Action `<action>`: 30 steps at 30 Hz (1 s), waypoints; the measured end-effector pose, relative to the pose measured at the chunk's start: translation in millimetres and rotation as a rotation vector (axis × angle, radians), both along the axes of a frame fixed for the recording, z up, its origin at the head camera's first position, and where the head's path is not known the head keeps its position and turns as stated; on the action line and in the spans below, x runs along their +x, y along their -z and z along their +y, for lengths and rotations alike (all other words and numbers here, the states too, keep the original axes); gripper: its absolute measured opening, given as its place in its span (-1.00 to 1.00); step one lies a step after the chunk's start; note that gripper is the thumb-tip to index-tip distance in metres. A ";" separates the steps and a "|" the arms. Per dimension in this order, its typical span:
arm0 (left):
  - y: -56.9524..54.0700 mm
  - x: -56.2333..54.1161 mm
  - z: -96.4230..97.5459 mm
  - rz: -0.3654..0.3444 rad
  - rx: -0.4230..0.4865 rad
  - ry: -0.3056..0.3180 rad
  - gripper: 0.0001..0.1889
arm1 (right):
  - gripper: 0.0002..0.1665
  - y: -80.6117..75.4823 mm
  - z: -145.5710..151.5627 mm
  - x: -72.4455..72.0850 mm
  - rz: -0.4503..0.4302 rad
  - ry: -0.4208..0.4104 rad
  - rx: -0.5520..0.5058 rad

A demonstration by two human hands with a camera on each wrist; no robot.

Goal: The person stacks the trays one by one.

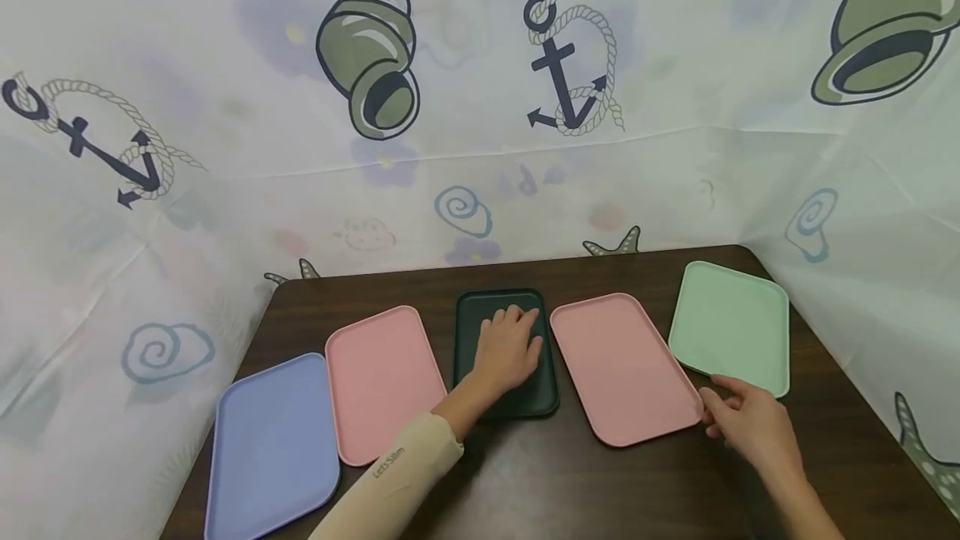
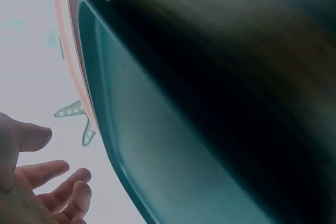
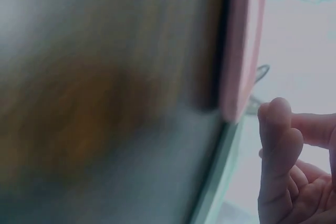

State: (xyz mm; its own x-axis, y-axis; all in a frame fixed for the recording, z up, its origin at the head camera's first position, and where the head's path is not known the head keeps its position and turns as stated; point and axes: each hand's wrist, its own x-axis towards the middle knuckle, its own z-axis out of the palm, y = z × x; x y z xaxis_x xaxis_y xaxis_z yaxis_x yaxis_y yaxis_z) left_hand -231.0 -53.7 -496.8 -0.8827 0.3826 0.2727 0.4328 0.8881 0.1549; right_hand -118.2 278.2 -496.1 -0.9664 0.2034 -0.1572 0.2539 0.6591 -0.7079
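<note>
Printed cloth [image 1: 472, 98] backs the table [image 1: 562, 490]. Below the left hand [image 1: 508, 348], fingers loose and empty, lies a dark tray [image 1: 531, 396] — just beside the right hand [image 1: 756, 425] (loose too), a pink tray [image 1: 626, 369].

The left hand [image 1: 508, 350] hides part of the dark green rounded-rectangular tray [image 1: 531, 397] beneath it. Farther left, the picture's bottom edge cuts off the blue rounded-rectangular tray [image 1: 273, 440] and the cream fabric sleeve [image 1: 393, 482]. Whether the right hand [image 1: 753, 423] touches the pink rounded-rectangular tray [image 1: 628, 369] beside it is unclear; the dark brown wood-grain table [image 3: 100, 103] left of that hand blurs in the right wrist view.
</note>
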 end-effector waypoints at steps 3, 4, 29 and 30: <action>-0.1 -8.0 15.6 -0.046 -0.073 -0.020 -0.51 | -0.24 3.5 10.7 3.9 -0.054 0.019 -0.004; -0.4 -11.1 20.4 -0.060 -0.092 -0.030 -0.51 | -0.23 4.5 12.5 4.6 -0.066 0.023 -0.008; 19.9 -48.8 54.0 -0.079 -0.219 -0.068 -0.59 | -0.17 25.4 14.4 -7.9 -0.093 -0.022 -0.082; 20.4 -49.6 54.9 -0.078 -0.230 -0.059 -0.60 | -0.20 25.5 13.8 -8.4 -0.090 -0.026 -0.084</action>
State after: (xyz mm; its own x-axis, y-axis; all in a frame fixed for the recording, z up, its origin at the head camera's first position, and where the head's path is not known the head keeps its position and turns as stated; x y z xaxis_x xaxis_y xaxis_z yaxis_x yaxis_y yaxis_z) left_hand -280.6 1.2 -517.1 -0.9205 0.3736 0.1143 0.3735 0.9273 -0.0234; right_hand -126.6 292.0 -521.6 -0.9523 0.1610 -0.2593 0.3028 0.6060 -0.7356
